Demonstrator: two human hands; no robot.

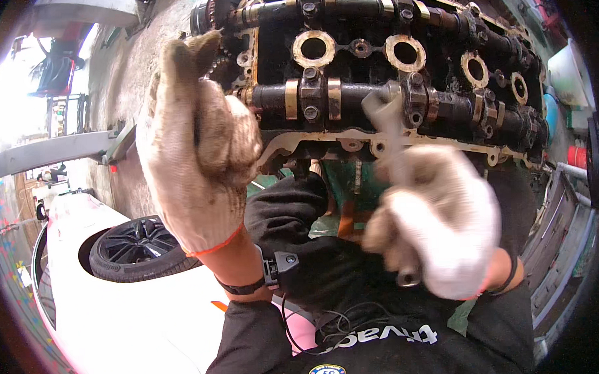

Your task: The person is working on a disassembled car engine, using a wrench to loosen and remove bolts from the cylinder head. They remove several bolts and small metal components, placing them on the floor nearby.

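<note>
My right hand (445, 215), in a white knit glove smeared by motion, is closed around a metal wrench (395, 141). Its forked-looking upper end lies in front of the lower camshaft (352, 96) of a dark engine cylinder head (353, 126). From under my fist pokes the wrench's round, hollow lower end. My left hand (202, 137), in a soiled white glove, is raised at the cylinder head's left end, near a chain (219, 63). Its fingers are curled and pressed together; whatever they may hold is hidden. Bearing caps (311, 94) with bolts sit across the camshafts.
A pale car body (132, 318) with a black wheel (143, 245) stands at the left. Black cables (337, 314) hang across my dark shirt. On the right are a metal frame (565, 224) and a red cylindrical object (577, 156).
</note>
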